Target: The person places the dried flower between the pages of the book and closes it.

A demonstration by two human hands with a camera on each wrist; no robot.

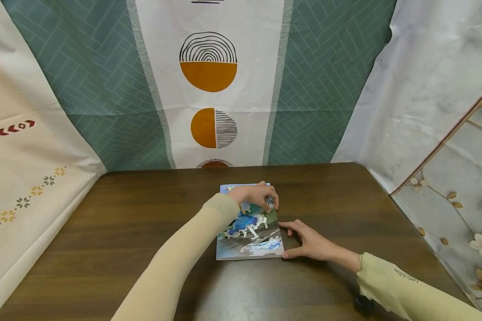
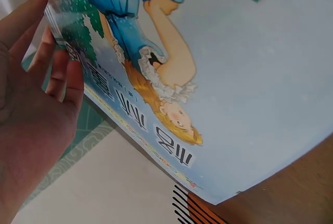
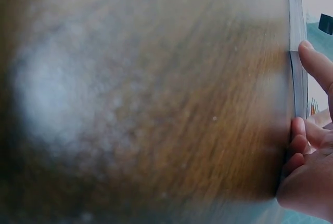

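Observation:
A thin book (image 1: 261,247) lies flat on the brown table, its blue and grey cover facing up. The left wrist view shows on this cover a figure in a blue dress (image 2: 156,42) and dark printed characters. At the book's far right corner, my left hand (image 1: 254,196) grips the edge with bent fingers (image 2: 61,70). My right hand (image 1: 315,244) rests on the table to the right of the book. Its thumb touches the near right corner and its forefinger (image 3: 315,65) lies against the right side. The left arm crosses over the book's left part.
The wooden table (image 1: 136,214) extends all around the book. Behind it hangs a green and white patterned curtain (image 1: 317,89), with pale cloths at both sides. A small dark object (image 1: 363,304) is partly hidden by the right sleeve.

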